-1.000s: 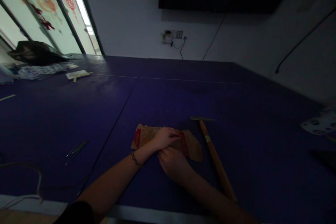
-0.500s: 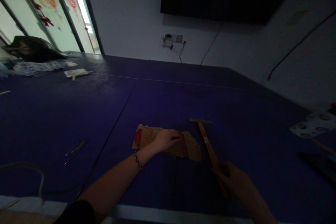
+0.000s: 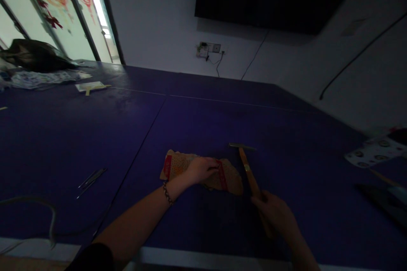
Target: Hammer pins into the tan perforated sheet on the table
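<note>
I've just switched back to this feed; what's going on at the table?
A person is working at the purple table. Their left hand is on a flat brown piece with red bands, while their right hand grips the wooden handle of a hammer. The hammer's head is just beyond the piece's right end; I can't tell whether it touches the table. Some thin metal tools lie off to the left.
</note>
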### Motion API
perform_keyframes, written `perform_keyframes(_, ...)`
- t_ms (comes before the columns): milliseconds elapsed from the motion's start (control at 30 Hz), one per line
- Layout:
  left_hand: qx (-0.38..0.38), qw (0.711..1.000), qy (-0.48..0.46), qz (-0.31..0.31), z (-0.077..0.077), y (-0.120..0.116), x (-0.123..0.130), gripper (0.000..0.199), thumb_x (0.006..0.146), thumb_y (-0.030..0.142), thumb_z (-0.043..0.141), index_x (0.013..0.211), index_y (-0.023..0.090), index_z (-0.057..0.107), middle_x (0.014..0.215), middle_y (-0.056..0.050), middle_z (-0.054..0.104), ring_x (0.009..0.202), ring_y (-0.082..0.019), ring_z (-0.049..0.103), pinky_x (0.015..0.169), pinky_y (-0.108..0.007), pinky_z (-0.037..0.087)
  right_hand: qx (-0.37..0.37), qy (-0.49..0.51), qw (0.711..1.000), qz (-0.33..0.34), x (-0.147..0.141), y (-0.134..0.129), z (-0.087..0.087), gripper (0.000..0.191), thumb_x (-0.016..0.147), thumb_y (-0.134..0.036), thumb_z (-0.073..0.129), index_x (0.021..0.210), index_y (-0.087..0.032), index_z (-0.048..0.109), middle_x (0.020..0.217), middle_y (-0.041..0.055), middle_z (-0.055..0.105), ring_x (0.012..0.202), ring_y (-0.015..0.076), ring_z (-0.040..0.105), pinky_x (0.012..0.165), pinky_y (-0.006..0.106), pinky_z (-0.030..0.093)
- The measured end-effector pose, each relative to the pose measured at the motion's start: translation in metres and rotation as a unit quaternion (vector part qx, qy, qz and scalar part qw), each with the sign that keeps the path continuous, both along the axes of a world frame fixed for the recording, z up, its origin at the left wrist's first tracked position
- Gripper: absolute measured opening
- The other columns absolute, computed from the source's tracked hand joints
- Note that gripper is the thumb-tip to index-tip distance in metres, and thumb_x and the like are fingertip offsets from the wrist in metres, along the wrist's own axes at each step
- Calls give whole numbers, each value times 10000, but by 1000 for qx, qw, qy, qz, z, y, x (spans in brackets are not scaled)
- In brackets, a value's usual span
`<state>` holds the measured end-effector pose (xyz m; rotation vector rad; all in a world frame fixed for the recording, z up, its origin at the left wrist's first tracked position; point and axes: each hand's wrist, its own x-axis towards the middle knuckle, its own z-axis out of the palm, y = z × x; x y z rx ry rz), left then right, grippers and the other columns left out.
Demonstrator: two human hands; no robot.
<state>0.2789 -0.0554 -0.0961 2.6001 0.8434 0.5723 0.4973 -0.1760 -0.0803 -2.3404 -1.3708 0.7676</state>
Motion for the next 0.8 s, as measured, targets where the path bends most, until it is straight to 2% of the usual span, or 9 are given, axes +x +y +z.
perform_keyframes(100,-2,1000,-10,10,-2,0,1,195,843,229,447,907,183,626,962,-4,650,874,-136,588,773,-213,437,21,165,986,-23,-1,0,6,136,676,-328,486,691,-199,528,734,68,651,769,248,619,633,332,470)
perform_keyframes(167,-4,1000,-13,16,-1,-2,2,200,845,231,446,920,182,625,967,-7,650,877,-135,588,774,-214,440,18,308,951,-40,-4,-1,10,148,689,-261,505,819,-196,529,864,57,665,726,185,637,555,265,499)
perform_keyframes(233,-4,1000,-13,23,0,-3,3,210,849,243,442,927,186,628,966,-8,651,878,-135,589,777,-216,442,40,487,870,-74,-7,0,12,242,656,-192,563,895,-188,529,827,37,668,523,100,603,398,164,448)
perform_keyframes(300,-1,1000,-13,26,2,-5,3,218,855,252,434,925,195,633,972,-4,651,891,-132,586,792,-215,438,85,619,775,-98,-11,2,11,271,604,-153,614,869,-157,555,582,-26,604,308,14,424,278,77,301)
perform_keyframes(367,-1,999,-10,30,3,-6,4,221,857,254,431,923,207,636,974,3,653,892,-126,587,799,-211,436,120,650,745,-95,-17,3,8,250,566,-171,658,797,-145,566,427,-96,460,240,-25,262,244,46,198)
perform_keyframes(433,-1,999,-2,45,3,-6,4,216,855,255,437,929,214,635,959,6,658,874,-123,594,790,-209,442,131,626,763,-92,-26,-2,8,285,550,-226,709,782,-166,554,404,-118,416,232,-27,235,237,49,189)
perform_keyframes(567,3,997,17,74,1,-4,6,203,842,263,458,938,207,628,938,-8,663,848,-139,604,767,-224,457,194,530,816,-121,-51,-30,20,353,666,-412,666,921,-216,521,425,-125,396,241,-9,244,236,74,219)
perform_keyframes(700,4,997,22,78,-1,-3,7,207,841,275,455,935,194,621,937,-27,656,841,-160,606,761,-247,462,223,484,825,-186,-72,-63,35,449,574,-398,743,940,-247,530,520,-96,503,342,23,427,294,78,336)
perform_keyframes(800,5,997,24,74,-1,-5,8,206,848,256,439,926,189,617,925,-31,651,834,-155,604,755,-240,461,220,441,840,-228,-79,-75,33,530,484,-414,780,937,-243,564,726,-27,620,550,90,582,466,126,478)
